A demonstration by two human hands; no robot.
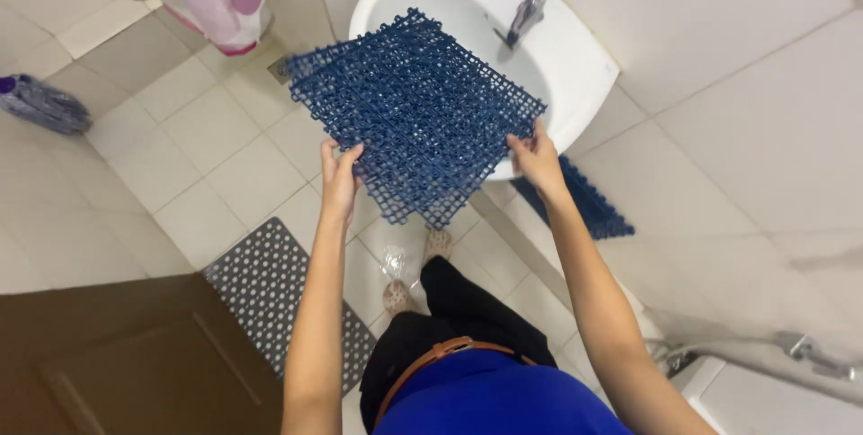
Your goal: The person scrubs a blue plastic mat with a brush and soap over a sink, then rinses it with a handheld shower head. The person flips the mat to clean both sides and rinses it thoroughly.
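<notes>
head view | blue plastic grid mat [418,111] is hanging mid-frame over white sink [575,57] | left hand [339,174] and right hand [537,158] are each pinching 1 lower corner | looking light, stiff, holding flat; open lattice edges are likely giving secure fingerholds

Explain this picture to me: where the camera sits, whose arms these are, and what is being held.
The camera sits on a person's head and looks down, so the two bare arms are the wearer's own. Both hands grip a dark blue plastic grid mat, held up in front of a white sink with a metal tap. The left hand holds the mat's near left edge, the right hand its near right edge. Below lie a tiled floor, a grey dotted mat, and another blue mat under the sink. The wearer's feet show in sandals.
</notes>
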